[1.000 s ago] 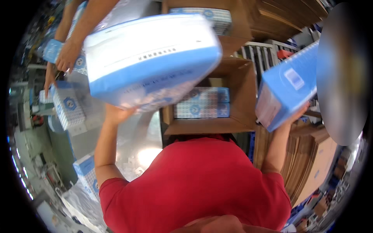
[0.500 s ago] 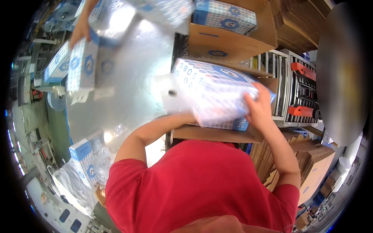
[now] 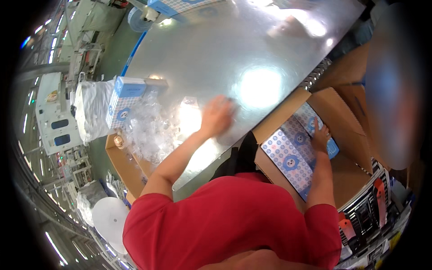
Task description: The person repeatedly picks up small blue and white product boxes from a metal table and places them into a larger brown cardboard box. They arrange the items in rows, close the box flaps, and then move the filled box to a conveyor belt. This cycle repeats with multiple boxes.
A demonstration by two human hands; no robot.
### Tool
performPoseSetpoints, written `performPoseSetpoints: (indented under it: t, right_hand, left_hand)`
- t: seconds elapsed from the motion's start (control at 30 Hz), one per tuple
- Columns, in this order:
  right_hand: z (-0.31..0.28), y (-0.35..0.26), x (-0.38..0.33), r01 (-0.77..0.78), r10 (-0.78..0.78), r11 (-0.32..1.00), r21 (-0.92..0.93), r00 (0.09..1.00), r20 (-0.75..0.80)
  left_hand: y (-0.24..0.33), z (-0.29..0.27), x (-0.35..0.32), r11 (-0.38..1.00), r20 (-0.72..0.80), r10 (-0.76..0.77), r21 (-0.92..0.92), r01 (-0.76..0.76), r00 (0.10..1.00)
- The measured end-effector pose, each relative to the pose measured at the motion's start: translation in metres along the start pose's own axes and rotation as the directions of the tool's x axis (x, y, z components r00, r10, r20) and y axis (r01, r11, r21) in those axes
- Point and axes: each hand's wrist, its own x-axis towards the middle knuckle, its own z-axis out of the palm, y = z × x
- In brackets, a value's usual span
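Observation:
My right hand [image 3: 320, 137] reaches down into an open cardboard carton [image 3: 355, 118] at the right. Its fingers lie stretched over the blue and white patterned boxes packed there. A nearer patterned box [image 3: 288, 158] with a round blue emblem fills the carton's left side, and another patterned box [image 3: 308, 116] sits by my fingertips. Above the metal table [image 3: 202, 54], my left hand [image 3: 218, 116] is smeared by motion, with its fingers unclear and no large thing visible in it. Beside it spreads a heap of clear plastic pieces [image 3: 150, 123].
One blue and white box [image 3: 121, 103] stands left of the plastic heap, next to a white bag [image 3: 92, 110]. Below is an open brown carton [image 3: 118, 157]. Another blue box [image 3: 180, 5] lies at the table's far edge. Rollers with orange parts [image 3: 379, 198] run at the right.
The patterned boxes I held over the carton now lie inside it. My left hand has left them and moved over the table. My view has turned left; the other person's hand is out of sight.

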Motion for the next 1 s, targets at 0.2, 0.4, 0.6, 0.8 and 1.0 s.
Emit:
performPoseSetpoints:
  t: [0.2, 0.4, 0.6, 0.8, 1.0]
  right_hand:
    - [-0.039, 0.006, 0.021, -0.015, 0.002, 0.999, 0.031, 0.915, 0.403]
    - [-0.053, -0.001, -0.017, 0.086, -0.091, 0.996, 0.029, 0.962, 0.259]
    - [-0.043, 0.011, -0.073, 0.158, -0.163, 0.936, 0.315, 0.987, -0.011]
    - [-0.125, -0.042, -0.119, 0.236, -0.233, 0.856, 0.460, 0.970, -0.064]
    - [-0.175, -0.086, -0.149, 0.218, -0.185, 0.821, 0.528, 0.976, -0.114]
  left_hand:
    - [-0.188, -0.005, -0.095, 0.965, -0.131, -0.251, 0.041, 0.258, 0.959]
    - [-0.218, -0.027, -0.091, 0.759, 0.018, -0.629, -0.200, 0.619, 0.777]
    - [-0.236, -0.061, 0.034, 0.974, -0.428, -0.161, 0.076, 0.213, 0.889]
    - [-0.212, -0.158, 0.292, 0.939, -0.337, 0.087, 0.343, 0.036, 0.937]
    - [-0.240, -0.176, 0.408, 0.905, -0.143, -0.076, 0.404, 0.129, 0.987]
